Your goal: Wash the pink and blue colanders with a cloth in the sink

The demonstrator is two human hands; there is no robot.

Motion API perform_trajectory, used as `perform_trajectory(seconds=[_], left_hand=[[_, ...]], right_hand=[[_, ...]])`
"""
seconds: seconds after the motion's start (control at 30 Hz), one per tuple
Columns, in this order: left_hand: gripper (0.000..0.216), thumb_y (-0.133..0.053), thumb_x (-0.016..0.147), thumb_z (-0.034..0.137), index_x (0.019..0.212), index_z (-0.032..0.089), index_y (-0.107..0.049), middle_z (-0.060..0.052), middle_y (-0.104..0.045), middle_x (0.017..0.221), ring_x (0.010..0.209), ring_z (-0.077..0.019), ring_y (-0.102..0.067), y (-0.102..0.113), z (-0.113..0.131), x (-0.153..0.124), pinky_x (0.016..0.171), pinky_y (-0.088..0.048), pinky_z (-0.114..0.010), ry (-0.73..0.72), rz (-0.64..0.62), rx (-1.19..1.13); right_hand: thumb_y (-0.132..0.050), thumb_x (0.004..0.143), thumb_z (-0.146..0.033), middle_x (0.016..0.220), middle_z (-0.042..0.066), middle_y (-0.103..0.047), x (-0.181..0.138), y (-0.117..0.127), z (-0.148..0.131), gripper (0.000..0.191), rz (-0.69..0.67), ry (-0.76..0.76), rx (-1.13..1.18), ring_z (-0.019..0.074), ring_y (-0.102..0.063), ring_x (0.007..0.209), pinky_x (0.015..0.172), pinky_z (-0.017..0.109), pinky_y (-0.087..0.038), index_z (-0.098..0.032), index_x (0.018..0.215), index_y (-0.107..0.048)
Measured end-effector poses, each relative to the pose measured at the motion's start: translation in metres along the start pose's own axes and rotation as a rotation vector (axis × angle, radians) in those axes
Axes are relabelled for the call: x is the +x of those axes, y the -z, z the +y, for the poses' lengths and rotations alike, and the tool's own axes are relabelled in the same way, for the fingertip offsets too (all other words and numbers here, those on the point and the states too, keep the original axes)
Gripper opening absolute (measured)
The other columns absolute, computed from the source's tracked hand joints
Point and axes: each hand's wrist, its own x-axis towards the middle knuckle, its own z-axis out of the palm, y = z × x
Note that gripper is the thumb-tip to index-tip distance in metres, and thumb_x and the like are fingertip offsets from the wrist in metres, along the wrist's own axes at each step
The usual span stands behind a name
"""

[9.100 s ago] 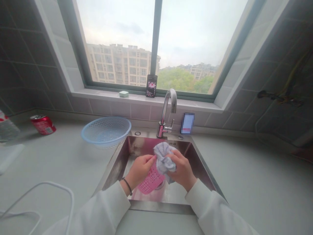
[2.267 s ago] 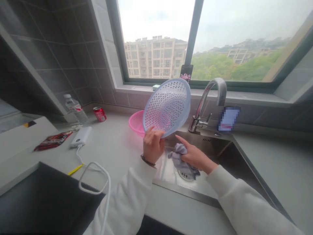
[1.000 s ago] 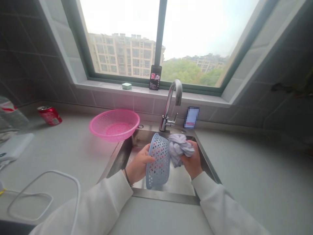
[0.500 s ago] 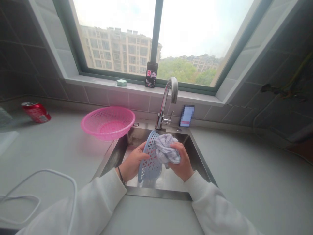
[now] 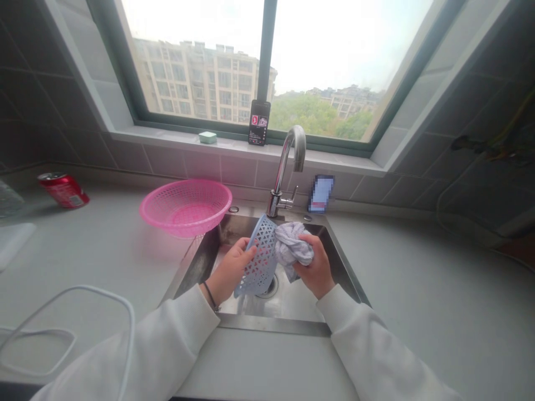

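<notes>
Over the sink [image 5: 276, 324], my left hand [image 5: 231, 268] grips the rim of a light blue plastic basket [image 5: 262, 259] pierced with small holes. The basket is tipped on its side, its outer face turned to the right. My right hand [image 5: 316, 265] is closed around a crumpled pale grey-white cloth [image 5: 291, 245], which is bunched up against the basket's right side. Part of the drain [image 5: 271, 288] shows below the basket. The fingers of my left hand behind the rim are partly hidden.
A chrome faucet [image 5: 288, 161] rises behind the sink. To the left stand a pink basket [image 5: 184, 225] and a red can [image 5: 64, 190]. A white cable [image 5: 104, 291] loops at lower left. One phone [image 5: 259, 122] leans on the window, another [image 5: 321, 195] against the tiles.
The cloth and my right hand have shifted slightly right and up along the basket's outer face. The blue basket has turned a little, and the drain now shows beneath it.
</notes>
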Motion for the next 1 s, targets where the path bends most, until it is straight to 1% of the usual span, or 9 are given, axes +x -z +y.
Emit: perform_trajectory(seconds=[0.13,0.27,0.37,0.5,0.63,0.7,0.77,0.9,1.0], left_hand=[[0.049,-0.089,0.066,0.043,0.092,0.018,-0.055,-0.001,-0.073,0.077,0.066,-0.0183,-0.069,-0.001,0.003,-0.002,0.065,-0.055,-0.030,0.021,-0.010,0.094],[0.052,-0.090,0.063,0.038,0.099,0.016,-0.060,-0.003,-0.074,0.082,0.069,-0.0191,-0.069,-0.002,0.006,-0.001,0.068,-0.055,-0.031,0.022,0.016,0.103],[0.055,-0.088,0.067,0.043,0.106,0.014,-0.062,-0.005,-0.075,0.084,0.072,-0.0205,-0.070,-0.001,0.005,0.001,0.071,-0.055,-0.033,0.014,0.015,0.114],[0.051,-0.081,0.075,0.051,0.104,0.014,-0.063,-0.005,-0.074,0.081,0.069,-0.0194,-0.068,0.002,0.002,0.003,0.068,-0.054,-0.032,0.005,0.013,0.146],[0.034,-0.079,0.069,0.029,0.095,0.017,-0.061,-0.002,-0.072,0.078,0.066,-0.0183,-0.067,0.004,0.005,0.002,0.066,-0.053,-0.030,0.061,0.028,0.163],[0.027,-0.072,0.064,0.016,0.088,0.017,-0.059,0.000,-0.070,0.073,0.063,-0.0173,-0.066,0.005,0.007,0.001,0.063,-0.052,-0.028,0.082,0.047,0.204],[0.024,-0.064,0.061,0.011,0.083,0.018,-0.058,0.002,-0.067,0.068,0.059,-0.0158,-0.063,0.006,0.007,0.001,0.059,-0.049,-0.026,0.076,0.068,0.232],[0.017,-0.066,0.066,0.018,0.080,0.019,-0.056,0.003,-0.062,0.064,0.055,-0.0143,-0.059,0.006,0.006,0.001,0.054,-0.045,-0.024,0.056,0.103,0.244],[0.026,-0.076,0.073,0.033,0.083,0.018,-0.058,0.002,-0.063,0.067,0.058,-0.0149,-0.059,0.003,0.001,0.003,0.057,-0.048,-0.026,0.027,0.093,0.292]], right_hand=[[-0.073,0.073,-0.026,0.110,0.007,-0.067,-0.001,0.000,-0.005,0.045,-0.027,0.044,0.022,0.0328,-0.067,0.104,0.093,0.053,-0.056,-0.029,0.115,-0.059],[-0.073,0.074,-0.025,0.109,0.007,-0.068,0.000,0.000,-0.006,0.044,-0.045,0.071,0.021,0.0334,-0.068,0.103,0.091,0.053,-0.057,-0.029,0.115,-0.060],[-0.073,0.073,-0.023,0.107,0.007,-0.069,0.001,-0.001,-0.004,0.043,-0.045,0.084,0.023,0.0323,-0.069,0.101,0.089,0.050,-0.058,-0.027,0.114,-0.061],[-0.074,0.073,-0.024,0.107,0.006,-0.070,0.000,-0.001,-0.003,0.042,-0.048,0.087,0.030,0.0306,-0.069,0.100,0.089,0.048,-0.057,-0.025,0.113,-0.063],[-0.073,0.074,-0.023,0.108,0.006,-0.069,0.000,-0.002,-0.002,0.041,-0.040,0.053,0.022,0.0298,-0.068,0.100,0.089,0.046,-0.057,-0.025,0.114,-0.062],[-0.073,0.074,-0.023,0.108,0.007,-0.068,0.000,-0.002,0.000,0.041,-0.030,0.035,0.024,0.0292,-0.068,0.099,0.089,0.045,-0.057,-0.025,0.114,-0.061],[-0.072,0.074,-0.023,0.108,0.007,-0.068,0.001,-0.002,0.003,0.041,-0.018,0.022,0.023,0.0287,-0.068,0.100,0.090,0.045,-0.056,-0.025,0.114,-0.061],[-0.071,0.075,-0.023,0.109,0.007,-0.068,0.001,-0.002,0.004,0.041,-0.002,0.009,0.008,0.0283,-0.069,0.101,0.091,0.046,-0.056,-0.026,0.114,-0.060],[-0.073,0.074,-0.024,0.109,0.007,-0.069,-0.003,-0.004,-0.006,0.044,-0.038,0.121,0.041,0.0288,-0.069,0.103,0.090,0.045,-0.057,-0.028,0.116,-0.059]])
